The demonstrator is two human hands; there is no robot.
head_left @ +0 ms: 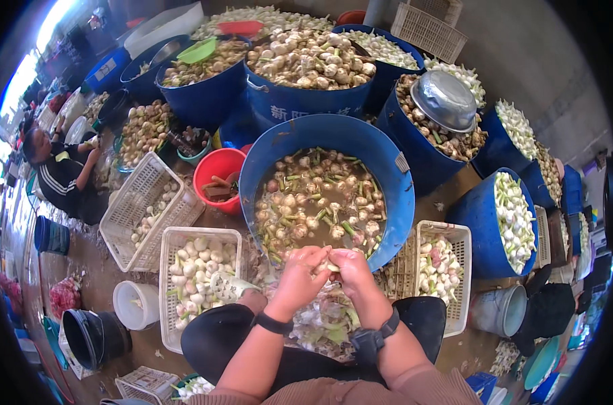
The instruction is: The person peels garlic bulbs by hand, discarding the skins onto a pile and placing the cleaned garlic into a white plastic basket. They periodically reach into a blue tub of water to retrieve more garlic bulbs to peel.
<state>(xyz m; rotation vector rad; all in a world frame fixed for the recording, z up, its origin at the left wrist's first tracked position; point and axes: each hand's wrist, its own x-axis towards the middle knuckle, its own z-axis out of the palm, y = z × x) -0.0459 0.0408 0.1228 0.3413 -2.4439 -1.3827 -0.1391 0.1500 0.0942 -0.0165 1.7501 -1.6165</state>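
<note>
My left hand (301, 275) and my right hand (355, 270) meet at the near rim of a large blue tub (391, 233). Between their fingers is a pale garlic bulb (329, 267), partly hidden, gripped from both sides. Muddy water fills the tub, with many unpeeled garlic bulbs (333, 182) and short green stems floating in it. Below my hands, between my knees, lies a heap of wet garlic skins (325, 316). A white plastic crate (164, 297) of cleaned bulbs stands left of my knee.
Another crate (463, 300) with bulbs stands on the right. A red bucket (208, 165) and a tilted crate (117, 233) are left of the tub. Blue barrels heaped with garlic (313, 57) line the back. One carries a metal basin (445, 100). Another person (60, 172) sits far left.
</note>
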